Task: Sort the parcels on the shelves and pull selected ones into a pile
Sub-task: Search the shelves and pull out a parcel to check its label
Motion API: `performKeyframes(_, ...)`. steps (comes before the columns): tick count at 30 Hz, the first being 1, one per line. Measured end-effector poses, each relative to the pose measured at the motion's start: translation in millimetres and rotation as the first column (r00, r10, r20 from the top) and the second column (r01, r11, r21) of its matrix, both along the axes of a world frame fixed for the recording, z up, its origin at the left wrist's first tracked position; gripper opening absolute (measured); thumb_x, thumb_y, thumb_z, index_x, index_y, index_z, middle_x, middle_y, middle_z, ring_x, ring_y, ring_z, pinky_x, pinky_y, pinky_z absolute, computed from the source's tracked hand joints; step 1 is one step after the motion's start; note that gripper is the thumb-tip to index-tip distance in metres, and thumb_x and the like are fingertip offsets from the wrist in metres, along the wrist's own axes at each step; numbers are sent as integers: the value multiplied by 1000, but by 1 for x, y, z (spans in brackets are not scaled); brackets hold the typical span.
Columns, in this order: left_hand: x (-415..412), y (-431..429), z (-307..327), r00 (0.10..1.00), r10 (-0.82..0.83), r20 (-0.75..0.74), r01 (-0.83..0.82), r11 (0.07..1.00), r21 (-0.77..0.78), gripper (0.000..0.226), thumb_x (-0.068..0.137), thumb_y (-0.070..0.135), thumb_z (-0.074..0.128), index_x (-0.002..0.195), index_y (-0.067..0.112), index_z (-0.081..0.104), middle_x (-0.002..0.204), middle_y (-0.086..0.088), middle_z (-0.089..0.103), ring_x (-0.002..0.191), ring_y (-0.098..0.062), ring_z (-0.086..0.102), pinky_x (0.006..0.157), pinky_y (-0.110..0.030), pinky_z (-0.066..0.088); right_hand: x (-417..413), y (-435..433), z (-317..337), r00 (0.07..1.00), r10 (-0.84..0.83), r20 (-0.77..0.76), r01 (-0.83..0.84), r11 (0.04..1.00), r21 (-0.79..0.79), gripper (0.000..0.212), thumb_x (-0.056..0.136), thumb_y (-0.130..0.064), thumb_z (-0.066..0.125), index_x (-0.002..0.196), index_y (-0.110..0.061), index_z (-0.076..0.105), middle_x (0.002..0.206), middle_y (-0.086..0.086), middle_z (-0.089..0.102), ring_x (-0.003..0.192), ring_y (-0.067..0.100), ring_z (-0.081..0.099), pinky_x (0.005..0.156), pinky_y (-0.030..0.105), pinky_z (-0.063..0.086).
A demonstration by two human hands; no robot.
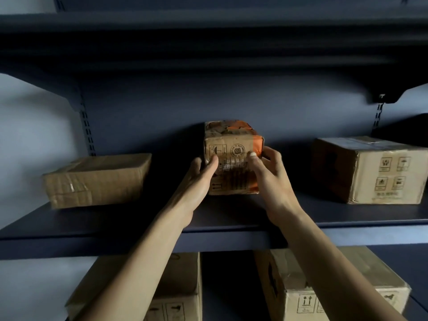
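Both hands are holding the small box (234, 144) in the middle of the shelf (69, 225). The left hand (199, 179) is gripping its left side, with the thumb on the front. The right hand (271, 174) is curling round its right side. The hands are hiding part of the front, and the print there is too blurry to read. Orange tape is showing on its top and right edge.

Five boxes are showing in all. A flat box (97, 179) is lying at 9 o'clock. A big box (370, 170) with little picture marks is sitting at 3 o'clock. Below, a lower left box (185, 286) at 7 o'clock and a lower right box (282, 288) at 5 o'clock are hiding partly behind the arms, cut off at the bottom.
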State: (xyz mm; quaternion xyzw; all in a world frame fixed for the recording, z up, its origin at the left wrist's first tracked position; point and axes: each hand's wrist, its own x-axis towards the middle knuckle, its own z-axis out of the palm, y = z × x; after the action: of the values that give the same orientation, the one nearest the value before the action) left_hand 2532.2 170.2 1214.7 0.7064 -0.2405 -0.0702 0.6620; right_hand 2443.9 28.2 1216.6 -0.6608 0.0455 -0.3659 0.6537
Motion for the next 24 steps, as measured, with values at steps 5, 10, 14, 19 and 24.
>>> performKeyframes(5, -5, 4, 10, 975, -171, -141, 116, 936, -331, 64, 84, 76, 59, 136, 40, 51, 139, 9, 62, 132, -16, 54, 115, -51, 39, -7, 0, 5, 998, -39, 53, 34, 995, 90, 37, 102, -60, 48, 113, -25, 46, 120, -2, 62, 116, 16, 64, 103, 53, 54)
performKeyframes(10, -12, 10, 15, 980, -142, -137, 89, 937, -338, 71, 70, 66, 82, 131, 35, 64, 125, 8, 74, 121, -14, 65, 108, -47, 49, -7, 3, 3, 993, -65, 96, 58, 996, 71, 38, 95, -55, 61, 107, -20, 54, 111, 5, 68, 108, 20, 66, 105, 59, 51)
performKeyframes(14, -12, 17, 19, 932, -322, -167, 228, 877, -423, 58, 77, 43, 81, 130, 25, 66, 125, 0, 75, 120, -16, 68, 106, -34, 47, -6, 5, 2, 988, 22, 155, -20, 1000, -15, 27, 91, -38, 59, 114, -25, 65, 114, 0, 73, 112, 19, 67, 103, 46, 53)
performKeyframes(19, -1, 19, 7, 972, -235, 3, 225, 930, -291, 105, 51, 31, 92, 143, 37, 42, 131, 4, 70, 124, -17, 65, 99, -36, 51, -12, -6, 15, 988, 27, 149, -17, 998, -67, 40, 100, 0, 54, 131, -23, 65, 125, -3, 73, 112, 5, 67, 90, 16, 53)
performKeyframes(24, -3, 17, 6, 944, 29, 329, -41, 999, 29, 154, 50, 32, 101, 152, 55, -12, 162, 6, 18, 149, -15, 23, 120, -42, 26, -26, -15, 43, 972, -24, 235, 50, 993, -108, 60, 92, -42, 60, 151, -33, 50, 143, -5, 60, 133, 6, 56, 105, 24, 46)
